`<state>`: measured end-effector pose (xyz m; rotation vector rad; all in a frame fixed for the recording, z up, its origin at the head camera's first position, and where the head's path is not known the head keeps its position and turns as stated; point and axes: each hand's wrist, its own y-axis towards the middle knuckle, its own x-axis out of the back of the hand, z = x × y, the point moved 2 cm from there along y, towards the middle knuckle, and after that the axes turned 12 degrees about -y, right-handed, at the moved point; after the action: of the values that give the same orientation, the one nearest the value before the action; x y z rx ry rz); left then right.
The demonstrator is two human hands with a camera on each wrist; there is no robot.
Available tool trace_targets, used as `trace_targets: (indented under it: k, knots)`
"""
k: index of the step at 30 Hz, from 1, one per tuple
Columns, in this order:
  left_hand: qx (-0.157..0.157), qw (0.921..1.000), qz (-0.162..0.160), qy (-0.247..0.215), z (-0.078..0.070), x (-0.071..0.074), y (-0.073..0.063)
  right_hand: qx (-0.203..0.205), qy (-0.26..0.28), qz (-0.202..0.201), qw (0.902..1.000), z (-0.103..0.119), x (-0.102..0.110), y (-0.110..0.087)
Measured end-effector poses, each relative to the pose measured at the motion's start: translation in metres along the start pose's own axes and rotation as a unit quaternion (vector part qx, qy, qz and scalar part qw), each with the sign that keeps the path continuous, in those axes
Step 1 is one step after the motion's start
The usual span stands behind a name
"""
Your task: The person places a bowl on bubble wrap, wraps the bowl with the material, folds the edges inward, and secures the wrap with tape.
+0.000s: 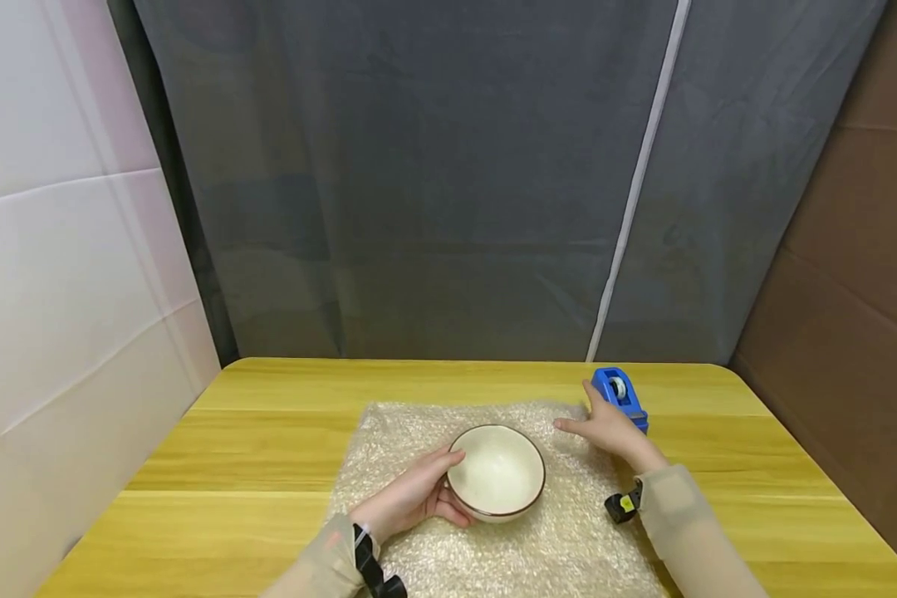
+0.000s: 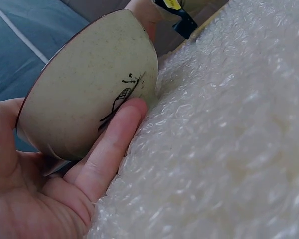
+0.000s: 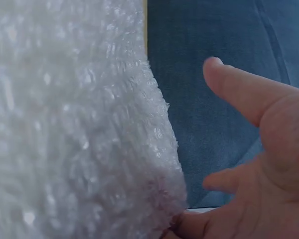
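The bowl (image 1: pixel 497 473) was round, with a cream interior, a thin dark-brown rim and fine speckling on the outer wall. A dark line drawing marked that wall, partly covered by fingers in the left wrist view. The bowl was located over the middle of the bubble wrap (image 1: pixel 516 556), mouth tilted toward the head camera; base contact could not be determined.

The left hand (image 1: pixel 419 494) held the bowl by its side, thumb at the rim and fingers beneath. The right hand (image 1: pixel 611 428) was spread wide at the wrap's far right corner, in front of the tape dispenser (image 1: pixel 631 405); contact with the dispenser could not be determined.

Count: one bowl, one bubble-wrap sheet, one blue tape dispenser, two hands, one desk (image 1: pixel 269 465).
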<state>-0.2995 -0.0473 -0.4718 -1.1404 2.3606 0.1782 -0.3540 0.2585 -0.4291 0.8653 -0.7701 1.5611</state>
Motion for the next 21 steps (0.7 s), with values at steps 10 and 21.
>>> trace_targets:
  k: [10,21]
  knots:
    - [-0.002,1.0000,0.009,-0.003,0.000,0.000,-0.001,-0.045,0.145,0.009,0.9884,0.007,0.008,-0.002]
    - [0.000,1.0000,0.008,0.004,-0.001,0.000,0.000,-0.026,0.130,-0.004,0.9911,0.013,0.008,-0.003]
